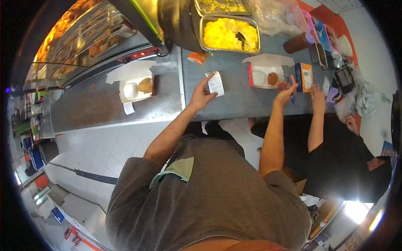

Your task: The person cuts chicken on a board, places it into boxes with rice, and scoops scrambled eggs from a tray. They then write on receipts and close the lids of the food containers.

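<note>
My left hand (202, 96) is at the left edge of a printed receipt (216, 85), with index finger at its top and thumb near its bottom; the paper bows slightly between them. A blue pen (292, 99) is held in my right hand (285, 94), its fingers partly extended. Just beyond that hand stands an open takeaway box (250, 75) holding a white rounded mound (259, 78) and a brown fried piece (272, 78). On the left counter lies a similar open box (138, 96), with a paper slip (129, 108) hanging at its front.
A co-worker's hand (318, 96) is beside an orange-and-blue carton (304, 77). Behind are a metal tray (230, 51) of yellow food, an orange sachet (197, 57) and a sauce bottle (296, 43). A heated display case (90, 50) borders the left.
</note>
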Tool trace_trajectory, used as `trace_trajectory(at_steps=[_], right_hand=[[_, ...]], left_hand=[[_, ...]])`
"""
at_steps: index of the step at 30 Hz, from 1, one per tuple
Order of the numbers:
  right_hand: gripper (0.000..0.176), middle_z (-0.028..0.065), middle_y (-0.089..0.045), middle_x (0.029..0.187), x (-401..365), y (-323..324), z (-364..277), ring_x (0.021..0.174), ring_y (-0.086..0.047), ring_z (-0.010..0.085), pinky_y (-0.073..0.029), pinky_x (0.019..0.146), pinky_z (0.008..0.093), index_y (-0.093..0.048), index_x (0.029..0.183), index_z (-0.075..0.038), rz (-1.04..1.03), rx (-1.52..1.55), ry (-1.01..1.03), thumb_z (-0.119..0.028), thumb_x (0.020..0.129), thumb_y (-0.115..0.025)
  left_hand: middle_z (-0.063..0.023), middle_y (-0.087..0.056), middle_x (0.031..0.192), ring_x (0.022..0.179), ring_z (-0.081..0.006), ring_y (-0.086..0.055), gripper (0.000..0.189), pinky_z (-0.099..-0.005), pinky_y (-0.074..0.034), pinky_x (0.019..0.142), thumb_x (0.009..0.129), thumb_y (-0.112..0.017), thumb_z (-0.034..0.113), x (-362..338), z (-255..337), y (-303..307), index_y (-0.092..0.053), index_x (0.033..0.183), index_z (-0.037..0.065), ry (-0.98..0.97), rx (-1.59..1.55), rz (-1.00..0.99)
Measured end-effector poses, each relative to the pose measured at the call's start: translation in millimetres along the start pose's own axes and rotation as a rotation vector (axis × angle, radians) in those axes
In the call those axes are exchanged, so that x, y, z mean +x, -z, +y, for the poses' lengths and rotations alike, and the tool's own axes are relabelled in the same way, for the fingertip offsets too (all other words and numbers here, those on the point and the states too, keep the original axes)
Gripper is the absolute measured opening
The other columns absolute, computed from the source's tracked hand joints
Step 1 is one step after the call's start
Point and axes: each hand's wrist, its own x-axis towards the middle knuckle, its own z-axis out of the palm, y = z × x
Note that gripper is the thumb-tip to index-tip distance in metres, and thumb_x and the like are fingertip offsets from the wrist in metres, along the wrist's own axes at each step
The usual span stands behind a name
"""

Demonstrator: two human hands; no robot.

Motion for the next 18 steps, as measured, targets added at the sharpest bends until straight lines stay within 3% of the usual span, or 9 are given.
trace_trajectory(at_steps=[2, 6, 8, 9, 11, 12, 14, 16, 18], right_hand=[[0.025, 0.0110, -0.063, 0.083, -27, 2, 6, 0.061, -0.058, 0.0135, -0.048, 0.056, 0.0268, -0.058, 0.104, -0.006, -0.157, 0.309, -0.115, -0.026, 0.092, -0.048], [0.015, 0.0116, -0.062, 0.079, -68, 1, 52, 0.054, -0.056, 0.0150, -0.048, 0.054, 0.0266, -0.057, 0.095, -0.003, -0.390, 0.200, -0.238, -0.014, 0.088, -0.049], [0.015, 0.0109, -0.062, 0.074, -85, -3, 69, 0.054, -0.056, 0.0144, -0.047, 0.054, 0.0257, -0.058, 0.088, -0.001, -0.507, 0.128, -0.178, -0.015, 0.090, -0.052], [0.015, 0.0109, -0.062, 0.074, -90, -7, 76, 0.054, -0.056, 0.0144, -0.047, 0.054, 0.0257, -0.058, 0.088, -0.001, -0.517, 0.121, -0.194, -0.015, 0.090, -0.052], [0.021, 0.0064, -0.061, 0.067, -100, -18, 90, 0.057, -0.057, 0.0109, -0.043, 0.050, 0.0239, -0.060, 0.080, -0.001, -0.624, -0.001, -0.081, -0.017, 0.092, -0.053], [0.021, 0.0064, -0.061, 0.067, -106, -26, 90, 0.057, -0.057, 0.0109, -0.043, 0.050, 0.0239, -0.060, 0.080, -0.001, -0.634, -0.003, -0.093, -0.017, 0.092, -0.053], [0.025, 0.0054, -0.060, 0.063, -116, -37, 94, 0.056, -0.057, 0.0099, -0.043, 0.049, 0.0247, -0.059, 0.075, -0.001, -0.569, -0.042, -0.118, -0.018, 0.093, -0.053], [0.023, 0.0077, -0.060, 0.061, -118, -46, 111, 0.054, -0.058, 0.0125, -0.043, 0.049, 0.0269, -0.059, 0.074, -0.001, -0.560, -0.077, -0.053, -0.015, 0.092, -0.055], [0.021, 0.0119, -0.059, 0.058, -118, -51, 117, 0.052, -0.059, 0.0195, -0.043, 0.049, 0.0298, -0.059, 0.074, 0.000, -0.646, -0.184, 0.225, -0.012, 0.090, -0.055]], left_hand=[[-0.0109, -0.049, 0.127, 0.094, -0.0203, -0.062, 0.081, -0.0301, -0.053, 0.074, 0.071, -0.071, -0.003, 15, -36, -17, -0.035, 0.141, 0.015, -0.021, 0.199, 0.005], [-0.0086, -0.048, 0.128, 0.087, -0.0249, -0.061, 0.080, -0.0338, -0.052, 0.073, 0.070, -0.076, 0.012, 32, -71, -33, -0.036, 0.140, 0.019, -0.109, 0.633, 0.014], [-0.0058, -0.044, 0.131, 0.099, -0.0283, -0.055, 0.073, -0.0391, -0.048, 0.081, 0.071, -0.075, 0.032, 35, -47, -43, -0.042, 0.137, 0.027, 0.065, 0.993, 0.068], [-0.0058, -0.044, 0.131, 0.099, -0.0283, -0.055, 0.073, -0.0391, -0.048, 0.081, 0.071, -0.075, 0.032, 35, -40, -42, -0.042, 0.137, 0.027, 0.086, 0.993, 0.072], [-0.0036, -0.038, 0.138, 0.119, -0.0278, -0.042, 0.067, -0.0486, -0.036, 0.093, 0.071, -0.069, 0.052, 34, -34, -36, -0.047, 0.132, 0.035, 0.027, 1.298, 0.098], [-0.0036, -0.038, 0.138, 0.119, -0.0278, -0.042, 0.067, -0.0486, -0.036, 0.093, 0.071, -0.069, 0.052, 34, -43, -33, -0.047, 0.132, 0.035, 0.043, 1.301, 0.100], [-0.0031, -0.035, 0.140, 0.131, -0.0281, -0.025, 0.066, -0.0570, -0.021, 0.100, 0.069, -0.064, 0.062, 33, -58, -30, -0.049, 0.129, 0.040, -0.102, 1.292, 0.146], [-0.0037, -0.033, 0.142, 0.133, -0.0283, -0.023, 0.068, -0.0593, -0.017, 0.101, 0.068, -0.062, 0.065, 36, -65, -29, -0.048, 0.130, 0.040, -0.093, 1.304, 0.137], [-0.0044, -0.032, 0.143, 0.134, -0.0285, -0.020, 0.070, -0.0617, -0.014, 0.102, 0.068, -0.060, 0.068, 38, -64, -30, -0.047, 0.131, 0.041, -0.081, 1.310, 0.130]])
